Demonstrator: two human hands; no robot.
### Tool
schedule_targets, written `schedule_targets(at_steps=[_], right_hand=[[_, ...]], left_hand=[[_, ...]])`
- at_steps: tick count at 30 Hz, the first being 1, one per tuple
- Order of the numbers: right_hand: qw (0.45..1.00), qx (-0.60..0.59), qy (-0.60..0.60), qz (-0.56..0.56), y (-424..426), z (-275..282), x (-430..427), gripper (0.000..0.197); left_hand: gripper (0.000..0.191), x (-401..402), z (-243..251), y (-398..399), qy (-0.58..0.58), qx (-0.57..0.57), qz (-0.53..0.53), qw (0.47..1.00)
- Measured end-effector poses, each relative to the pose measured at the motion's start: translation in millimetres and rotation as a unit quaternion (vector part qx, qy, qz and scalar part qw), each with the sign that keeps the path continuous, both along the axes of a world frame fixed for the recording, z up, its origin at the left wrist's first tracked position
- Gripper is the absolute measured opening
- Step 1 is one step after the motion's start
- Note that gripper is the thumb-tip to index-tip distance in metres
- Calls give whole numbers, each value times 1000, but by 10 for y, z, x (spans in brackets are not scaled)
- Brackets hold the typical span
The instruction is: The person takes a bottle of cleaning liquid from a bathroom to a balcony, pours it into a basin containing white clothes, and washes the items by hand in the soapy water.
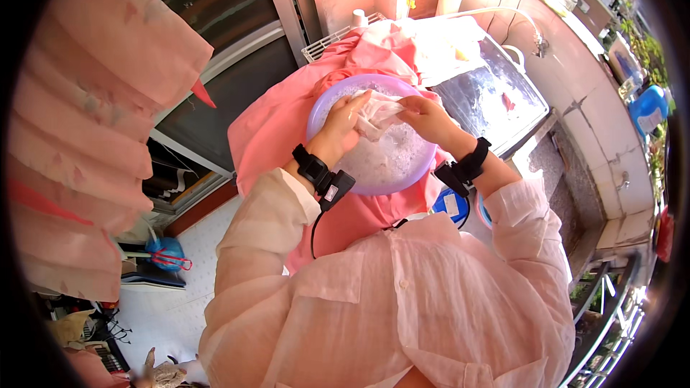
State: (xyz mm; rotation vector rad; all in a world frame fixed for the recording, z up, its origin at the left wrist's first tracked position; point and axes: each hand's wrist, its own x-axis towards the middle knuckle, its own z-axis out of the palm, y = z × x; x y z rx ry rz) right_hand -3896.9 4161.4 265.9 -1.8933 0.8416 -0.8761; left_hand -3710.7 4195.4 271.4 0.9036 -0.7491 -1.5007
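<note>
A thin, wet, whitish cloth [377, 113] is stretched between my two hands over a purple plastic basin [375, 190]. My left hand [343, 121] grips its left side, the thumb and fingers partly covered by folds. On the other side my right hand [428, 118] pinches the cloth between thumb and fingers. Below them, foamy, cloudy water [385, 159] fills the basin; whether anything lies under the suds is hidden. The basin rests on a large pink cloth [275, 118] draped over a support that I cannot see.
Behind the basin lies a bright white cloth [447, 48], beside a shiny metal-looking panel [496, 94]. A white wire rack [329, 43] stands at the back. A tap [540, 46] juts from the tiled wall at right. A pink curtain [97, 118] hangs at left.
</note>
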Motion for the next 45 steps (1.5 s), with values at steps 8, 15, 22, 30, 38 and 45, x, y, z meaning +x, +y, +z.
schedule_targets(at_steps=[8,15,22,30,38,45], right_hand=[[912,382,-138,61,230,78,149,83],[780,468,-395,128,52,-107,271,60],[798,388,-438,-144,58,-136,476,23],[806,346,-472,-86,35,-134,542,19],[832,431,-340,80,-46,8,383,58],[861,360,-333,133,43,57,335,62]], left_hand=[[18,-300,-8,100,-226,-133,46,964],[18,-446,-115,134,-34,-93,20,995],[18,-304,-167,62,-153,-109,25,982],[31,-284,-79,-52,-91,0,-67,994],[41,-372,117,-95,-41,70,-176,981],[42,-160,-68,-280,-135,-66,-129,980]])
